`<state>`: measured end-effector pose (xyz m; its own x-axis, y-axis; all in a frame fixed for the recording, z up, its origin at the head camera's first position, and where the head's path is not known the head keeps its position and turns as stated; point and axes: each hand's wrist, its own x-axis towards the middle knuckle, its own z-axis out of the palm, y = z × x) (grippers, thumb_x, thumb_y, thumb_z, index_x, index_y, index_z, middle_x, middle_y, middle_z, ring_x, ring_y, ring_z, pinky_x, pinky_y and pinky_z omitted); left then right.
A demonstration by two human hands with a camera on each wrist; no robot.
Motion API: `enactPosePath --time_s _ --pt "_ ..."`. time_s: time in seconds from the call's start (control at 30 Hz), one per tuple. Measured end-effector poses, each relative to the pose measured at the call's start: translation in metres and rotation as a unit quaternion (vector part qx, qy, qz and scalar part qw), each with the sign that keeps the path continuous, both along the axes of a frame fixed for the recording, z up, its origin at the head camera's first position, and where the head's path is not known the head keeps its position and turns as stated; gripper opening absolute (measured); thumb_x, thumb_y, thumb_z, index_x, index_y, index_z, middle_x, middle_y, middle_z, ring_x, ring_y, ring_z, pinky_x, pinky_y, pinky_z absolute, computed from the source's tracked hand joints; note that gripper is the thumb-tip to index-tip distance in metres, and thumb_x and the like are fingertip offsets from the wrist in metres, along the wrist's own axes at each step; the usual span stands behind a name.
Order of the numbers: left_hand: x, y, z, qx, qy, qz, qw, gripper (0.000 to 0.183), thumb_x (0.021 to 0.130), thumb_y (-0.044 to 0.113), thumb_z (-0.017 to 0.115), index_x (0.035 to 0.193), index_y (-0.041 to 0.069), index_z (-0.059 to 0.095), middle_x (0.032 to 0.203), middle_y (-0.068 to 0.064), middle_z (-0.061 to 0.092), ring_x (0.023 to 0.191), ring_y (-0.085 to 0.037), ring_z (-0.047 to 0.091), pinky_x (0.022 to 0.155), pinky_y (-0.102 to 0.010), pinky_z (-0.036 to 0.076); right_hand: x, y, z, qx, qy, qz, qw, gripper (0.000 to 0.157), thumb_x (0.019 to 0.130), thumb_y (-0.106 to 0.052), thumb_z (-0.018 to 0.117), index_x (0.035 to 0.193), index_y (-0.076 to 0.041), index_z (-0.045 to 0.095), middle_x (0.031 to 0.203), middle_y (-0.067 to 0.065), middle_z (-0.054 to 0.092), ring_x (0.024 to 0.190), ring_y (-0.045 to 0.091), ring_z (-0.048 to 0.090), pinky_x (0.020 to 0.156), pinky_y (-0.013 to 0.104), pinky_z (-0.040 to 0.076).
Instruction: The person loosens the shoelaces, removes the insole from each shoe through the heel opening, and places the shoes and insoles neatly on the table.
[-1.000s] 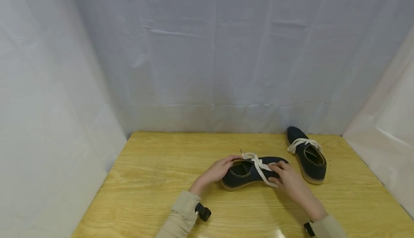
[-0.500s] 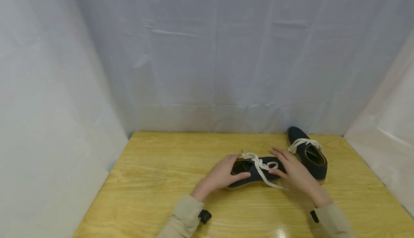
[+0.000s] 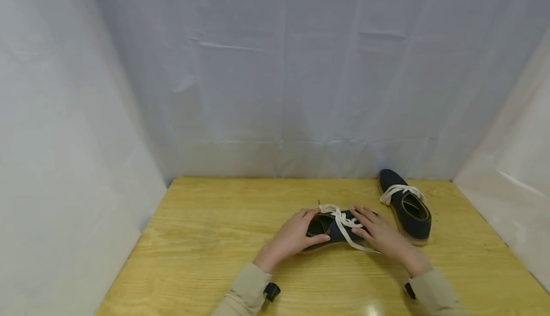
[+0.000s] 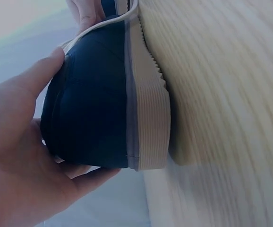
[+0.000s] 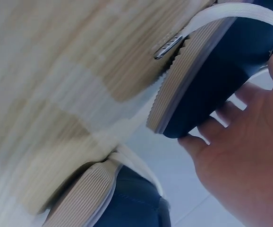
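Observation:
A navy shoe [image 3: 336, 235] with a tan ribbed sole lies on the wooden table, toe to the right. White laces [image 3: 342, 221] are tied in a bow across its top, one end trailing down the near side. My left hand [image 3: 289, 236] holds the heel end, thumb along the near side of the opening and fingers at the far rim. In the left wrist view that hand wraps the dark heel [image 4: 89, 99]. Over the toe end, my right hand [image 3: 382, 235] grips with fingers across the top and thumb beside the bow. A metal lace tip [image 5: 168, 47] hangs beside the sole.
A matching navy shoe [image 3: 417, 223], its white laces tied, stands at the back right with its toe toward the rear sheet. Pale sheeting [image 3: 279, 91] rises behind the wooden table [image 3: 206, 239] and along both sides.
My right hand let go of the lace, lifted over the toe and came down on the shoe. My left thumb moved to the near side of the shoe opening.

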<state>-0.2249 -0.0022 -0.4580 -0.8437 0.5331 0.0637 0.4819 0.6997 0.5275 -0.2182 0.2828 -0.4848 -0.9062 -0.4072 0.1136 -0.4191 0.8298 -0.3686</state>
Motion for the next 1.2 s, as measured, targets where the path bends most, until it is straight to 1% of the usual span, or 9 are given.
enactPosePath --time_s 0.2,0.43,0.53,0.67,0.83,0.9,1.07,1.2 --pt "-0.004 -0.007 0.001 0.005 0.002 -0.019 0.9998 0.077 0.094 0.055 0.066 0.154 0.012 0.044 0.151 -0.011 0.049 0.135 -0.030 0.050 0.108 -0.047 0.045 0.007 -0.011 0.001 0.003 0.031 -0.012 0.999 0.060 0.105 -0.037 0.054 0.152 -0.001 0.044 0.154 0.028 0.040 0.140 0.054 0.035 0.108 0.071 0.029" --pt "-0.006 -0.014 0.003 0.000 0.000 -0.031 0.9995 0.075 0.095 0.054 0.066 0.154 0.013 0.044 0.151 -0.010 0.049 0.136 -0.029 0.050 0.108 -0.047 0.044 0.016 -0.024 0.004 0.027 0.029 -0.035 0.999 0.062 0.106 -0.041 0.051 0.154 -0.002 0.041 0.155 0.027 0.038 0.142 0.052 0.034 0.110 0.070 0.028" --pt "-0.004 -0.015 0.005 -0.004 0.004 -0.028 0.9996 0.075 0.094 0.055 0.066 0.153 0.013 0.045 0.150 -0.010 0.050 0.135 -0.029 0.050 0.108 -0.047 0.044 0.020 -0.027 0.006 0.029 0.030 -0.038 0.998 0.062 0.106 -0.039 0.052 0.153 -0.002 0.042 0.155 0.028 0.039 0.141 0.052 0.035 0.109 0.071 0.028" --pt "-0.001 -0.015 0.006 -0.013 0.008 -0.013 0.9998 0.078 0.091 0.060 0.067 0.150 0.013 0.048 0.148 -0.009 0.052 0.134 -0.029 0.052 0.107 -0.047 0.045 0.024 -0.032 0.007 0.030 0.033 -0.038 0.998 0.060 0.105 -0.039 0.052 0.152 -0.002 0.043 0.153 0.029 0.041 0.139 0.054 0.037 0.107 0.071 0.031" --pt "0.002 -0.015 0.006 -0.014 0.019 0.000 0.9997 0.077 0.089 0.061 0.069 0.147 0.013 0.052 0.145 -0.008 0.056 0.131 -0.028 0.054 0.106 -0.046 0.046 0.028 -0.037 0.008 0.019 0.020 -0.047 0.998 0.061 0.105 -0.041 0.052 0.151 -0.002 0.044 0.153 0.029 0.041 0.140 0.054 0.035 0.107 0.068 0.034" --pt "0.002 -0.015 0.006 -0.011 0.024 0.000 0.9996 0.075 0.090 0.060 0.069 0.147 0.013 0.053 0.143 -0.008 0.056 0.130 -0.027 0.055 0.106 -0.046 0.046 0.029 -0.038 0.008 0.017 0.017 -0.054 0.998 0.061 0.105 -0.041 0.052 0.152 -0.002 0.044 0.153 0.029 0.040 0.141 0.054 0.034 0.108 0.067 0.034" --pt "0.003 -0.018 0.006 -0.002 0.028 -0.006 0.9996 0.072 0.092 0.056 0.069 0.146 0.011 0.053 0.142 -0.009 0.057 0.130 -0.027 0.055 0.107 -0.045 0.045 0.030 -0.040 0.006 0.028 0.026 -0.056 0.998 0.061 0.105 -0.040 0.052 0.151 -0.001 0.045 0.153 0.029 0.041 0.140 0.053 0.036 0.108 0.066 0.035" --pt "0.004 -0.021 0.007 0.005 0.023 -0.011 0.9997 0.070 0.092 0.054 0.070 0.146 0.011 0.054 0.142 -0.009 0.057 0.131 -0.027 0.055 0.107 -0.046 0.045 0.031 -0.042 0.006 0.036 0.035 -0.058 0.997 0.061 0.105 -0.041 0.053 0.151 -0.001 0.046 0.151 0.028 0.043 0.139 0.053 0.038 0.108 0.065 0.036"
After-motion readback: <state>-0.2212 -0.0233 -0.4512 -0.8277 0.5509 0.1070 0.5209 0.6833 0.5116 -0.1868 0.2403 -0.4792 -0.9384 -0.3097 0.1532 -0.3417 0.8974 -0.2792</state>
